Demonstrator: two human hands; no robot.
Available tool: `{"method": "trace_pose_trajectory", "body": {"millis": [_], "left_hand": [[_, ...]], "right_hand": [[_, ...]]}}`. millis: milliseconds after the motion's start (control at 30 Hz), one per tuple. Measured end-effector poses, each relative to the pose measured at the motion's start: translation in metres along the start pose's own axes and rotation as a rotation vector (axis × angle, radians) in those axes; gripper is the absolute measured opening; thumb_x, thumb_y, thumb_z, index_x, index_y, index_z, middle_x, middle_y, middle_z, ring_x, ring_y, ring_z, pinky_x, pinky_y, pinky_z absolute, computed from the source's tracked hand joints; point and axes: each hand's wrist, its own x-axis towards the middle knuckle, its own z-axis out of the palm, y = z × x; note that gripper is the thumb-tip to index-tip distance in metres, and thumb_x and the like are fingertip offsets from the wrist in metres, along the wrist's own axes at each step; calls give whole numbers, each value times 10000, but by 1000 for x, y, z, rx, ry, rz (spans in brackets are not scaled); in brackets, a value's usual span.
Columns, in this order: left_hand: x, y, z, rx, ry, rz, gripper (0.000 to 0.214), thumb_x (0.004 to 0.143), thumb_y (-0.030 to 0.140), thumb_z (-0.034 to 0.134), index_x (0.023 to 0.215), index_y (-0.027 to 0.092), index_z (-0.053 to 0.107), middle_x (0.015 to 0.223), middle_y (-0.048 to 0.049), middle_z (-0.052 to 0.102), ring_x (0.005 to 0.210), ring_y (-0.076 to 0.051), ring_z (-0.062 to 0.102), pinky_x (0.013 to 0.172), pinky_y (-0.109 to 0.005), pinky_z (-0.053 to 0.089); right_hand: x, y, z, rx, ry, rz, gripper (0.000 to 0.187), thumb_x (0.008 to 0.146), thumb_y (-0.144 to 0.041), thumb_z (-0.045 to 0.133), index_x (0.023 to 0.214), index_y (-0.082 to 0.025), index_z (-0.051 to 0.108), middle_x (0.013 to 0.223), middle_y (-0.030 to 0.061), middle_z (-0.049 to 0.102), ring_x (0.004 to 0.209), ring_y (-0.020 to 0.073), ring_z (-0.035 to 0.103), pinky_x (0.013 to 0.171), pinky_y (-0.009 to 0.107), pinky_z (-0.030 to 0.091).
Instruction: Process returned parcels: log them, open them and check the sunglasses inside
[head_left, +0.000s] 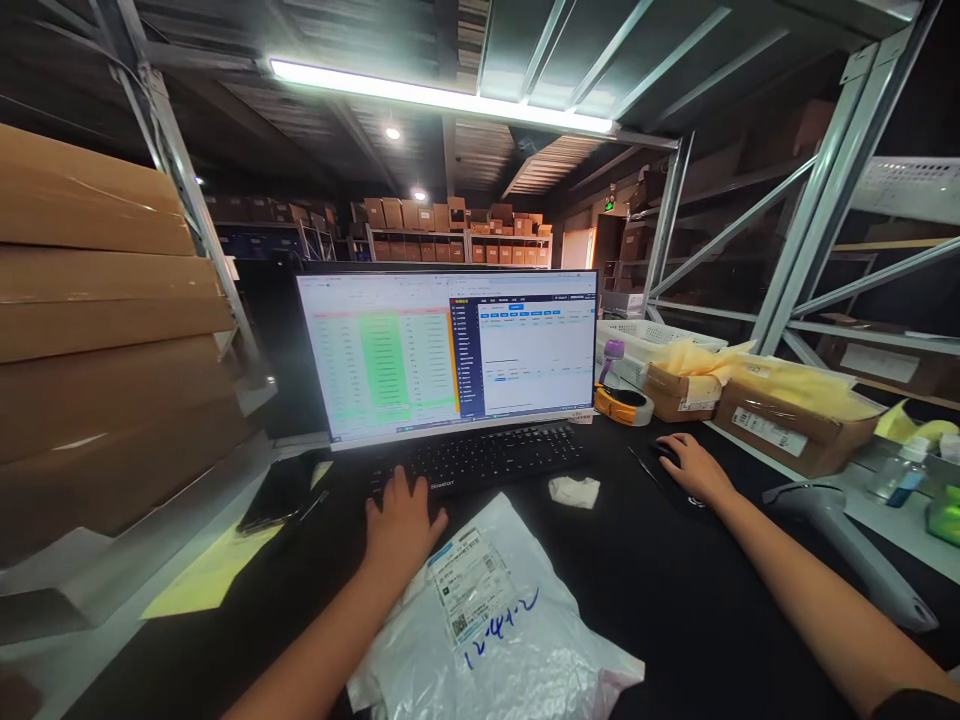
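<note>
My left hand (401, 522) lies flat on the left end of a black keyboard (487, 455), fingers stretched over the keys. My right hand (694, 468) is cupped over a black computer mouse (663, 452) on the dark desk. Behind the keyboard stands a lit monitor (450, 345) with a spreadsheet and a form window. A white plastic mailer bag (502, 620) with a shipping label and blue handwriting lies on the desk in front of me, partly under my left forearm.
Stacked cardboard boxes (105, 330) fill the left. A roll of tape (624, 404), open cartons with yellow padding (795, 415) and a grey barcode scanner (847, 535) sit at the right. A crumpled paper scrap (574, 490) lies near the keyboard. Metal shelving (817, 230) surrounds the desk.
</note>
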Motion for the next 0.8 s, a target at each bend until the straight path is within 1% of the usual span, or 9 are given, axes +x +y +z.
{"method": "trace_pose_trajectory", "body": {"millis": [200,333,433,633,800], "left_hand": [[-1,0,0,2,11,4,524,930,394,482,1367,107,521,1573,-294,299,1399,-376,398,1085,-597,347],[-1,-1,1,-6,18,6,518,927,392,492,1358,106,528,1573,-296,295,1403,-382,389,1085,-606,345],[-1,-1,3,-9,24,7,519,928,394,494,1360,107,528,1571,-296,299,1403,-382,389,1085,-609,345],[0,-1,2,-8,17,5,525,930,396,495,1368,110,527,1569,-299,301,1398,-382,397,1081,-614,348],[2,0,1,-10,12,5,530,927,395,500,1373,110,524,1569,-297,304,1401,-381,395,1082,-614,350]], "right_hand": [[2,4,6,24,23,-11,416,897,-365,509,1285,-273,630,1307,97,563,1158,249,605,1013,390,482],[2,5,7,26,26,-17,418,899,-366,499,1277,-255,638,1302,104,561,1149,249,610,1011,381,484],[2,4,6,23,27,-19,414,902,-370,496,1272,-256,641,1299,101,559,1158,245,608,1016,370,481],[0,1,1,8,10,-17,418,911,-386,486,1289,-275,627,1330,95,551,1143,254,611,992,392,495],[-2,-4,-3,-4,-10,-16,438,917,-389,470,1300,-242,625,1346,113,540,1140,262,614,980,390,499]]}}
